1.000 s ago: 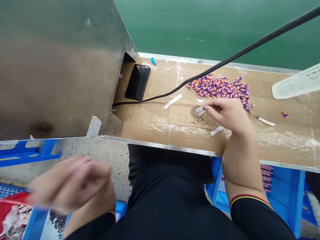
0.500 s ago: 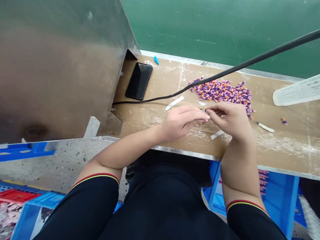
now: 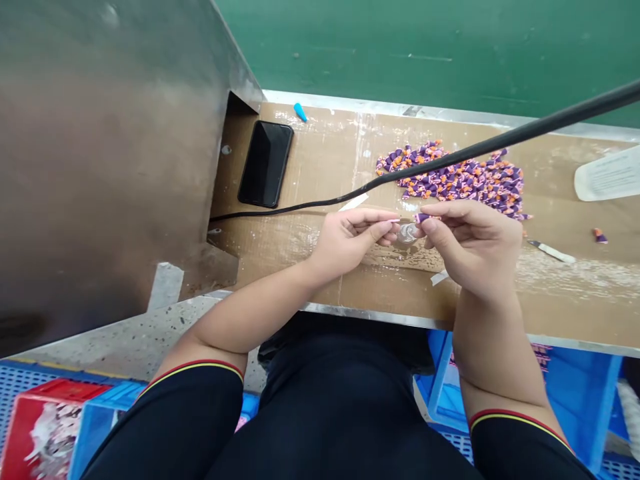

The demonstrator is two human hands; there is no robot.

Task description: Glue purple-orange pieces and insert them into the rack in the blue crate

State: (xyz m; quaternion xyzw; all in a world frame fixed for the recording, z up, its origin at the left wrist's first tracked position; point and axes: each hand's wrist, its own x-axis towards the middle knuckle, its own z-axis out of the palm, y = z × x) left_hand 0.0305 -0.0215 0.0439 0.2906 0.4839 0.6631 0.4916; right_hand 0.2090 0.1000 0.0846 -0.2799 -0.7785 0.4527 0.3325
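Note:
My left hand [image 3: 353, 237] pinches a thin pale pink strip [image 3: 395, 221] between thumb and forefinger. My right hand [image 3: 473, 240] is closed on a small purple piece with a pink and orange end [image 3: 421, 218], its thumb and forefinger gripping it. The two held pieces face each other across a short gap. Below them, partly hidden by the fingers, is a small clear round object [image 3: 408, 232] on the brown bench top. Behind my right hand lies a pile of small purple, orange and pink pieces [image 3: 465, 177], similar to the held one.
A black cable [image 3: 450, 159] crosses above the bench. Left are a phone [image 3: 266, 163], a blue cap-like piece [image 3: 300, 112] and a metal panel [image 3: 110, 167]. Right are a white-handled blade [image 3: 553, 251], one loose purple piece [image 3: 600, 235] and a white container [image 3: 607, 177]. Blue bins [image 3: 575, 393] stand below.
My hands have drawn apart from each other, revealing the pink strip, the purple piece and the clear round object. The whole view has shifted slightly.

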